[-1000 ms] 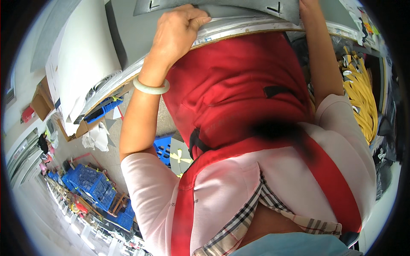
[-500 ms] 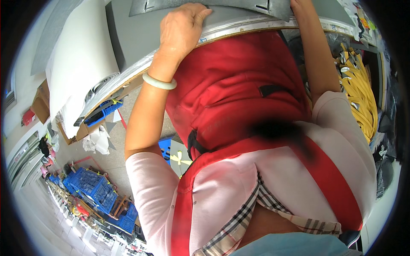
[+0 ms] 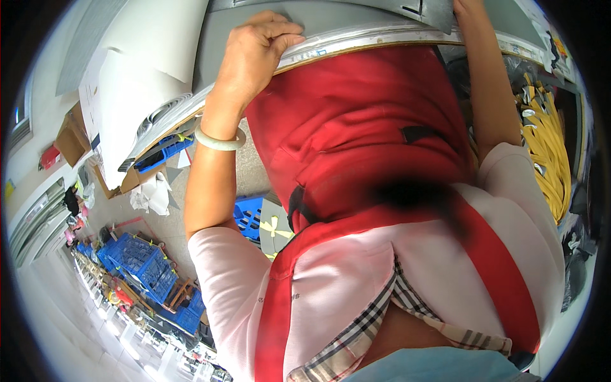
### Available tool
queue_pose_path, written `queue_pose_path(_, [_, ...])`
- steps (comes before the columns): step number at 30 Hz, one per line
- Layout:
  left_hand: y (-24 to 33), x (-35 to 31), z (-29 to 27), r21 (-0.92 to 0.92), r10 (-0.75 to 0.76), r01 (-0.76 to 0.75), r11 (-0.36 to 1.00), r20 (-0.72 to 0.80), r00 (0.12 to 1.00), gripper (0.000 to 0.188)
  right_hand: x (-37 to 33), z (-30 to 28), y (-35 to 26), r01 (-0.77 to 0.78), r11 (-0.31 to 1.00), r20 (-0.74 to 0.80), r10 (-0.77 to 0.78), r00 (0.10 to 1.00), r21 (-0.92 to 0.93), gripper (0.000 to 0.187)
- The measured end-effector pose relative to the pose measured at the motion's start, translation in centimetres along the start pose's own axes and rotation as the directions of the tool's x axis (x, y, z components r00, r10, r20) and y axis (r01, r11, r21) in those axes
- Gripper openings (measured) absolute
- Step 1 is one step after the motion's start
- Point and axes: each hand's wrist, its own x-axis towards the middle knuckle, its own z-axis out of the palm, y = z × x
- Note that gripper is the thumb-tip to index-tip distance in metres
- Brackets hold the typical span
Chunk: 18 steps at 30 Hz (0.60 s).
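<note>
My left hand [image 3: 258, 54], with a pale bangle [image 3: 219, 141] on its wrist, rests over a flat grey sheet [image 3: 344, 24] on the worktable near its front edge. Its fingers are curled and the thumb meets the forefinger; whatever may be between them is too small to make out. A stiff grey panel [image 3: 436, 17] with a curved edge and dark slots lies on the sheet, beyond that hand and apart from it. My right hand [image 3: 466, 7] is beside the panel's right corner, mostly cut off by the picture's upper edge, so its fingers are hidden.
A big roll of white sheet material [image 3: 143, 63] hangs over the table's left end. The table's pale front edge [image 3: 356, 43] runs along my red apron [image 3: 356, 108]. Yellow strips [image 3: 547, 153] hang in a bundle at right. Blue crates [image 3: 143, 267] and a cardboard box [image 3: 73, 135] stand at left.
My left hand has moved slightly left and toward me, away from the panel's edge. In the picture the panel, my right arm and the table have shifted right, the panel also upward.
</note>
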Motion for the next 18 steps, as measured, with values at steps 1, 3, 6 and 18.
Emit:
queue_pose_path(1, [-0.2, -0.1, -0.1, -0.037, 0.005, -0.005, 0.999, 0.001, 1.0, 0.018, 0.2, -0.2, 0.0, -0.003, 0.999, -0.011, 0.003, 1.0, -0.047, 0.014])
queue_pose_path(3, [-0.3, -0.3, -0.5, -0.068, 0.007, -0.008, 0.998, -0.004, 1.0, 0.018, 0.3, 0.1, -0.1, -0.004, 0.996, -0.014, 0.003, 1.0, -0.089, 0.014])
queue_pose_path(6, [0.5, -0.7, -0.8, -0.078, -0.057, 0.057, 0.995, -0.004, 0.998, 0.018, -0.6, 0.6, -0.4, -0.008, 0.994, -0.042, 0.003, 0.999, -0.111, 0.015])
queue_pose_path(18, [0.1, -1.5, -2.1, 0.097, -0.08, 0.072, 0.993, 0.083, 0.993, 0.019, 0.1, -0.9, 0.3, 0.021, 0.979, -0.062, -0.034, 0.998, -0.201, 0.015])
